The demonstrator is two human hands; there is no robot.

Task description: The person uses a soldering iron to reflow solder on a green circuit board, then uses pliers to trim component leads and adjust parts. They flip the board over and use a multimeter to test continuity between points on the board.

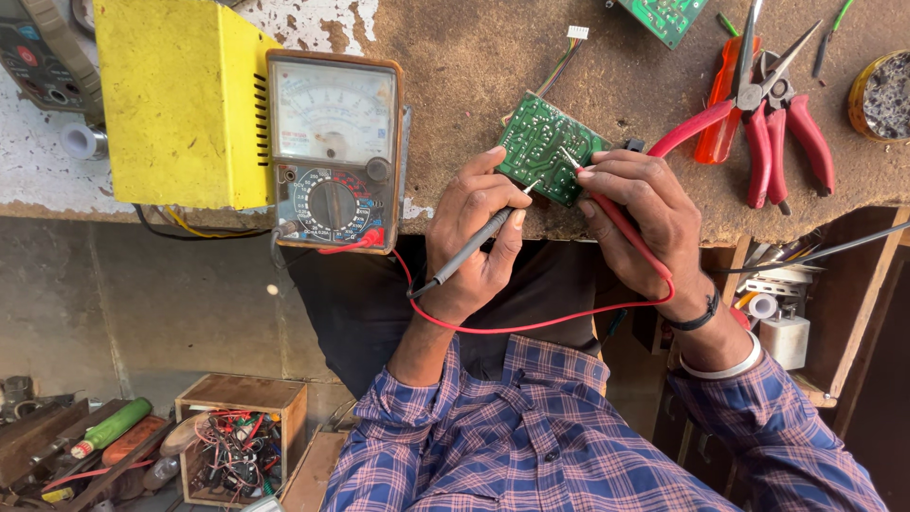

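Note:
A green circuit board [542, 144] lies solder side up on the worn brown bench [474, 66]. My left hand [471, 239] holds a black test probe [471, 248] like a pen, its tip on the board. My right hand [652, 220] holds a red test probe [618, 220], its tip also touching the board. Red and black leads run to an analog multimeter [332, 152] standing at the bench edge to the left.
A yellow metal box [180, 100] stands left of the meter. Red-handled pliers and cutters [768, 114], a round tin [882, 95] and another green board [664, 14] lie at the right. Below, a wooden box of wires [237, 450] sits on the floor.

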